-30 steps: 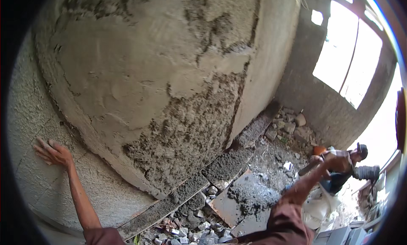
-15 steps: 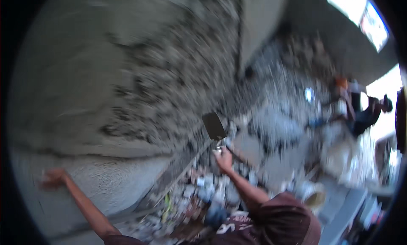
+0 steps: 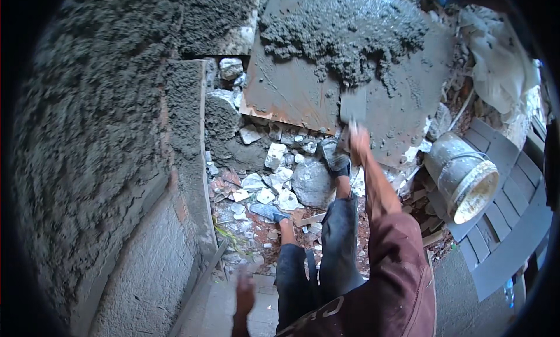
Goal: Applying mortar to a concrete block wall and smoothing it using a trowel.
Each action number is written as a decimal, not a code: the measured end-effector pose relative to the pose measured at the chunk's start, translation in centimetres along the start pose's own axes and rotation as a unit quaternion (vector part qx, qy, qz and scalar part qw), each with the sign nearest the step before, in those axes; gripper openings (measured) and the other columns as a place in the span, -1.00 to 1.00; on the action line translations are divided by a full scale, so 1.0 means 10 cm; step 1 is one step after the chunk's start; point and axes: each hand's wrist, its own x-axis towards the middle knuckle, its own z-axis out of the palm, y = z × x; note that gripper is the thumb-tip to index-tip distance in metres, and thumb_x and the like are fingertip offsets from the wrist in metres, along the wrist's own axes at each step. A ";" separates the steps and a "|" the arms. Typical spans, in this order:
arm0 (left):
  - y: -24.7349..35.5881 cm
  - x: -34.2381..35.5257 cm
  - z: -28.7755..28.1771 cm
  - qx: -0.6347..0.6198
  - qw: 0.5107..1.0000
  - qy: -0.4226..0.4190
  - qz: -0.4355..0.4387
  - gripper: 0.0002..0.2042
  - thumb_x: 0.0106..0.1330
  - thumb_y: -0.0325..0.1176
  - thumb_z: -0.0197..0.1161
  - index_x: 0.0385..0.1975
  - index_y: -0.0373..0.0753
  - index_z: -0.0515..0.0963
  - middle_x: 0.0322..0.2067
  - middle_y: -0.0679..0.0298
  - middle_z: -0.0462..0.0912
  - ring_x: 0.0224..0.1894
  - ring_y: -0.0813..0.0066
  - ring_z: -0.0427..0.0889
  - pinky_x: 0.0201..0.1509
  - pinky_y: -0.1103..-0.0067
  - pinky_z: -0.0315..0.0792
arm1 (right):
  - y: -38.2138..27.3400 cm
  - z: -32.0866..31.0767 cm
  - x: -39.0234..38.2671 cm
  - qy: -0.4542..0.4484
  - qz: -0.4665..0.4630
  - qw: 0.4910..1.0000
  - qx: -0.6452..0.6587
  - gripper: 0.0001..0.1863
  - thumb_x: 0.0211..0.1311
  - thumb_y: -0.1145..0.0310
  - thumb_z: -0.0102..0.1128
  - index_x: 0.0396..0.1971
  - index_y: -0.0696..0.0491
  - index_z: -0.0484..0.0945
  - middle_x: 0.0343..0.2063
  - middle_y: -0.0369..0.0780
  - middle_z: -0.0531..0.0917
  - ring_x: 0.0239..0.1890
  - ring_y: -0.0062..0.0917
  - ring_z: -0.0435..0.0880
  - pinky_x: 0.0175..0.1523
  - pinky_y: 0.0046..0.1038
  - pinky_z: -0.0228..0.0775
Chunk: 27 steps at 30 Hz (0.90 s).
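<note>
Wet mortar [image 3: 350,34] covers the far part of a flat board [image 3: 289,95], whose near edge borders rubble [image 3: 274,156]. Bare board lies either side of the trowel [image 3: 353,106], flat, grey, rectangular, at the mortar's near edge. The right hand's [image 3: 359,140] fingers clamp it; the left hand's [image 3: 245,293], blurred, I cannot tell.

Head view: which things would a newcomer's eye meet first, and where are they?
Probably first the heap of grey mortar on a flat sheet, at the top. Just below it, the right hand grips a flat-bladed trowel. At the right, a smeared bucket shows its open mouth.
</note>
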 end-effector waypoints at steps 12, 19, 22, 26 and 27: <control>-0.80 -0.82 -0.85 -0.324 0.775 0.244 -0.484 -0.70 0.36 -0.21 -0.01 -0.03 -0.23 0.40 -0.30 0.31 0.54 -0.37 0.53 0.53 -0.40 0.59 0.38 | -1.46 -0.92 0.19 -0.068 0.008 0.972 0.225 -0.70 0.11 0.18 0.15 -0.39 0.15 0.47 -0.59 -0.15 0.53 -0.58 -0.46 0.50 -0.43 -0.36 0.35; -1.80 -1.87 -2.32 -0.086 0.690 0.633 -0.339 -0.68 0.28 -0.43 0.05 0.00 -0.42 0.39 -0.27 0.09 0.55 -0.24 0.26 0.54 -0.14 0.42 0.40 | -2.86 -1.42 -1.11 -0.121 0.028 0.943 0.309 -0.73 0.21 0.35 -0.08 -0.26 0.09 0.61 -0.24 -0.22 0.65 -0.33 -0.50 0.57 -0.22 -0.42 0.41; -1.27 -1.64 -3.39 0.040 0.583 0.747 -0.317 -0.56 0.24 -0.52 0.00 0.16 -0.38 0.25 0.16 -0.10 0.26 0.23 0.02 0.23 0.25 0.30 0.14 | -2.55 -2.07 -1.68 -0.114 -0.004 0.881 0.460 -0.75 0.22 0.20 -0.10 -0.44 0.02 0.50 -0.63 -0.34 0.44 -0.62 -0.62 0.42 -0.55 -0.53 0.25; -0.84 -2.88 -4.99 0.217 0.378 0.874 -0.216 -0.55 0.39 -0.26 -0.14 0.27 -0.19 0.15 0.33 0.04 -0.05 0.35 0.11 0.01 0.34 0.28 0.02 | -2.76 -2.46 -2.31 -0.085 -0.038 0.752 0.653 -0.77 0.27 0.13 -0.10 -0.37 -0.03 0.41 -0.61 -0.39 0.40 -0.70 -0.66 0.38 -0.62 -0.59 0.30; -0.84 -3.32 -5.29 0.231 0.332 0.887 -0.224 -0.54 0.41 -0.19 -0.18 0.28 -0.17 0.14 0.33 0.02 -0.06 0.35 0.10 0.00 0.34 0.25 0.01 | -3.06 -2.70 -2.53 -0.072 -0.059 0.741 0.665 -0.77 0.27 0.12 -0.08 -0.36 -0.03 0.41 -0.61 -0.39 0.40 -0.70 -0.67 0.38 -0.62 -0.58 0.31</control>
